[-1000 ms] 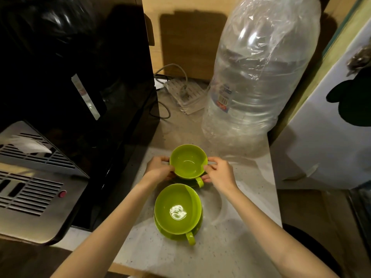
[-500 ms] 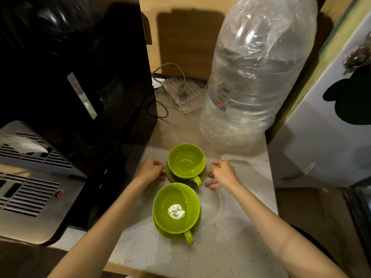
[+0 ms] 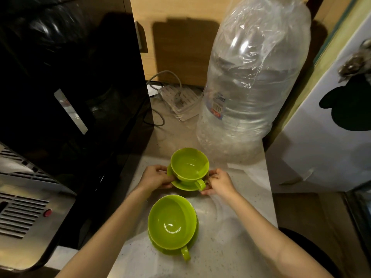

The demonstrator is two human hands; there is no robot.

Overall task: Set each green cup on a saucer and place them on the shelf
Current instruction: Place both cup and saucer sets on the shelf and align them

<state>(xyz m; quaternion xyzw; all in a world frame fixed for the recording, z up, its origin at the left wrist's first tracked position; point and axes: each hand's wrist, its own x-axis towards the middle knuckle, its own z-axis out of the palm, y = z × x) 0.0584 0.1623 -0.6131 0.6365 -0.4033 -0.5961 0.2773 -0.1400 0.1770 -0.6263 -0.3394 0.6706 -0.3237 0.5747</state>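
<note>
Both hands back on the far set: left hand (image 3: 155, 177) and right hand (image 3: 219, 182) now pinch opposite rims of the far saucer (image 3: 183, 186), far cup (image 3: 189, 164) seated on it; half a second ago they'd let go. Looks like the carry to the shelf starts; shelf not in view. Near cup (image 3: 171, 221) sits on its saucer, untouched. Speckled pale counter (image 3: 230, 247), black coffee machine (image 3: 66, 93) left, bagged water jug (image 3: 251, 81) behind, power strip (image 3: 180, 101) at the wall.

Dim warm light from above glares on my water bottle's plastic wrap (image 3: 261, 47); the frame's edges bend, corners darken.
</note>
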